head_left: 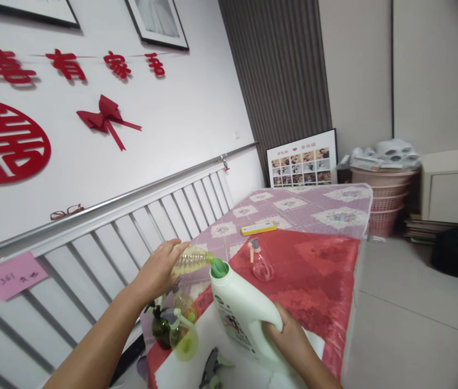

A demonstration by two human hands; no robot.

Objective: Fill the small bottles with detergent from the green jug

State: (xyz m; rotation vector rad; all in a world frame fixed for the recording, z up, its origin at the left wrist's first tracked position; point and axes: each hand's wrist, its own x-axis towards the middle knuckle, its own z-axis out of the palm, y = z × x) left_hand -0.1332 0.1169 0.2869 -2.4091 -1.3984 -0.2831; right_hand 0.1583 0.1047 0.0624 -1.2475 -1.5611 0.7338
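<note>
My left hand [159,270] is closed round a small clear plastic bottle [192,260] with yellowish liquid, tipped sideways so its neck meets the green-rimmed mouth of a big white jug [240,313]. My right hand [289,337] grips the jug by its handle and holds it tilted over the table. Just below my left hand stand a dark green spray bottle [160,327], a yellow-green spray bottle [183,337] and an amber one [184,303]. A loose spray head [213,369] lies on the white sheet at the front edge.
A clear round spray bottle [260,262] stands on the red cloth [318,270], and a yellow flat case [258,228] lies beyond it. A white slatted headboard [140,227] runs along the left. Pink baskets [383,200] and a photo board [302,159] stand at the far end.
</note>
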